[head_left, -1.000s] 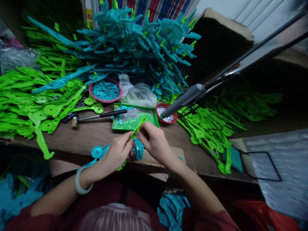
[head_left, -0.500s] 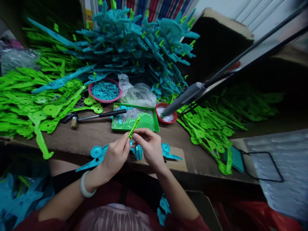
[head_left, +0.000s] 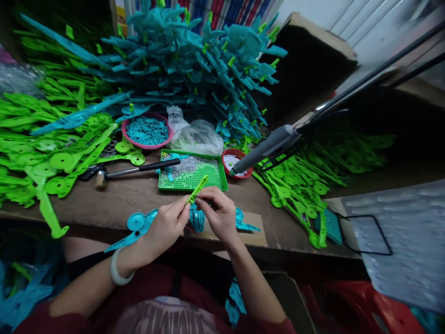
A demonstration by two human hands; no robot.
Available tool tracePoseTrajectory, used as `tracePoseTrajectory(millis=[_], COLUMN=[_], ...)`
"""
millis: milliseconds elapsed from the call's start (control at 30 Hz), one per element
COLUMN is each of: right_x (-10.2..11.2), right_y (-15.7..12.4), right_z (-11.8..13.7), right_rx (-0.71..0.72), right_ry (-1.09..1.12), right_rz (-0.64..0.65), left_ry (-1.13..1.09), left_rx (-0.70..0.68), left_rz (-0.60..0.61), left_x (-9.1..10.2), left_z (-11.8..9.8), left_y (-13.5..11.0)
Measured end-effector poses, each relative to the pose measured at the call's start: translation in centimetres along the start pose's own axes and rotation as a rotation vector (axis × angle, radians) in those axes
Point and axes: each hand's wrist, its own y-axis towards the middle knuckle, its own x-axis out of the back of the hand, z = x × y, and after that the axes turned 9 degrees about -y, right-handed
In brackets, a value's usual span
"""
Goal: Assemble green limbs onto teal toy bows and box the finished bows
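My left hand (head_left: 169,225) and my right hand (head_left: 218,214) meet at the near edge of a brown workbench (head_left: 132,195). Both pinch a small bright green plastic piece (head_left: 197,189) that sticks up between the fingertips. Under the hands lie flat teal plastic parts (head_left: 141,225) with a round disc at the left end. A pale bangle (head_left: 116,273) sits on my left wrist. Just beyond the fingers stands a green tray (head_left: 208,176) with small silver bits heaped in it.
A hammer (head_left: 135,169) lies left of the tray. Behind are a pink bowl of teal pieces (head_left: 146,131), a clear bag (head_left: 198,137) and a small red bowl (head_left: 237,162). Green parts (head_left: 41,148) heap left and right, teal parts (head_left: 194,65) at the back. A grey tool (head_left: 267,147) hangs over the right.
My hands have drawn slightly together and nearer the bench edge with the green piece still pinched. The right hand shifted off the teal part, so its right end shows.
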Motion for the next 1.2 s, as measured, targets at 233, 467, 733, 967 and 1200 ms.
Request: tracePoseTrajectory(millis=[233,467,733,967,1200], right_x=[0.1,-1.2,-1.2,4.1,4.7], right_y=[-0.1,-0.1,0.5,-4.1,-2.7], right_z=[-1.0,-1.9,-3.0,-6.1,-3.7], right_rx=[-0.079,-0.366,-0.461,-0.122,0.254], right_ry=[0.114,0.534,0.641,-0.151,-0.422], right_rz=[-0.086,-0.102,0.032,0.318,0.196], left_ry=[-0.146,0.008,-0.020,-0.133,-0.612], left_rx=[0.051,-0.233,-0.119,0.356,0.591], left_rz=[0.156,0.186,0.113,-0.089,-0.212], left_x=[0.1,0.4,0.7,7.7,9.6], left_z=[-0.9,0.5,0.9,0.2,1.2], left_y=[1.1,1.8,1.5,-3.4,-4.7])
